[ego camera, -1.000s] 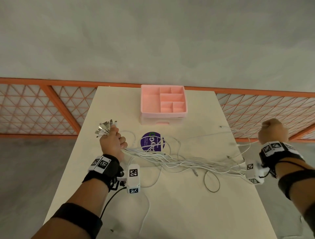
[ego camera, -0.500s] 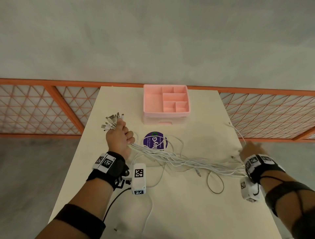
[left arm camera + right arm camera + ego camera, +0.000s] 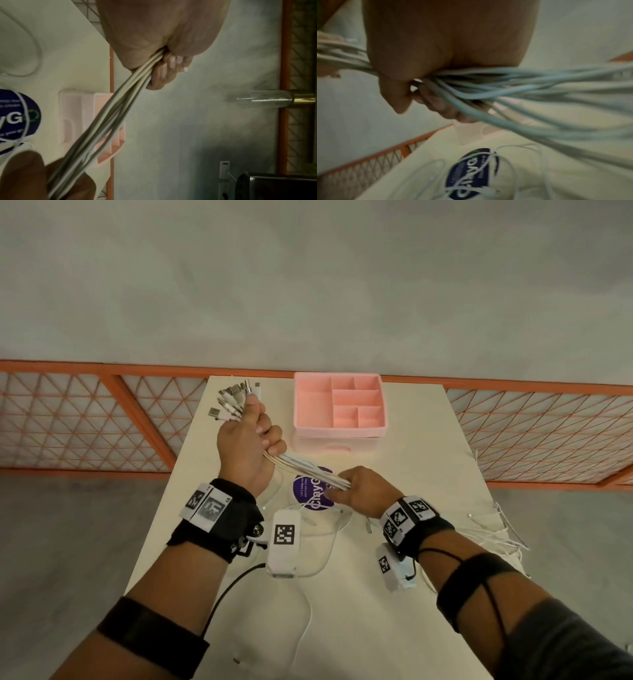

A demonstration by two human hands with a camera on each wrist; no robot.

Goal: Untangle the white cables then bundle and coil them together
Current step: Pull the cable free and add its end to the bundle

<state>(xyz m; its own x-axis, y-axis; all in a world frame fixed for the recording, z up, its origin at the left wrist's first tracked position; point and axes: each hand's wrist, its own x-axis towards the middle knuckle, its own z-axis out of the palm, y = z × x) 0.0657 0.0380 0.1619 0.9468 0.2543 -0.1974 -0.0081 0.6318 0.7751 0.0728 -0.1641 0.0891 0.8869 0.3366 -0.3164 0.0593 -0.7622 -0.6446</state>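
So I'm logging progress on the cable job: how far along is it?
Done: the white cables are gathered into one bundle, their plug ends fanned above the left hand. In hand: the right hand grips the same bundle close by, a short run taut between the fists. Left: the loose tails trail slack over the table edge and nothing is coiled yet.

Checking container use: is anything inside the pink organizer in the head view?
No, every compartment of the pink organizer is bare, and the cables are held in both hands.
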